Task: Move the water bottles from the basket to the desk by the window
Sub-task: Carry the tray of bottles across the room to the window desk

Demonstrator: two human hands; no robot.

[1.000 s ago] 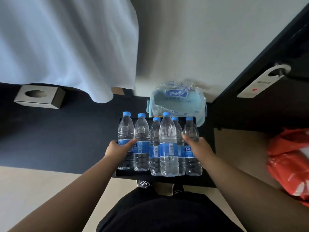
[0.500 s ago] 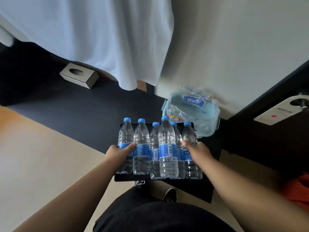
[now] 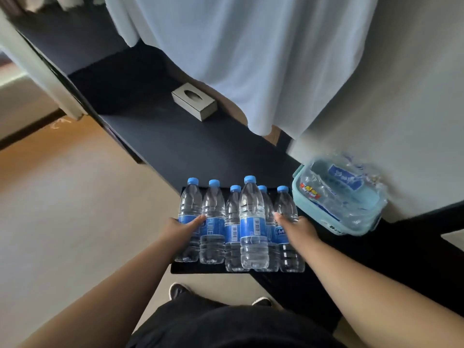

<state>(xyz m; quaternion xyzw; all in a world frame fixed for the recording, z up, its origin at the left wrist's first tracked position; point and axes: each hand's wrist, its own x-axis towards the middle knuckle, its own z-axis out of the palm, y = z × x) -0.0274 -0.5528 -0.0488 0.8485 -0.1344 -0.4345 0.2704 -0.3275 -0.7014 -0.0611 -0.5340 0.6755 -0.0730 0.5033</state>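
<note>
Several clear water bottles (image 3: 252, 222) with blue caps and blue labels stand upright in a black tray (image 3: 213, 269). My left hand (image 3: 182, 228) presses against the leftmost bottle, and my right hand (image 3: 297, 228) presses against the rightmost one, so the row is squeezed between them. The tray is held over the near edge of the long dark desk (image 3: 175, 141) that runs under a white curtain (image 3: 251, 59).
A light-blue basket (image 3: 336, 222) holding crumpled clear plastic wrap sits on the desk at the right, by the wall. A grey tissue box (image 3: 194, 101) stands farther along the desk. Tan floor lies to the left. My shoes (image 3: 177, 290) show below the tray.
The view has swung left, so more of the desk and floor shows and the tissue box now lies ahead. My hands keep the same hold on the bottles.
</note>
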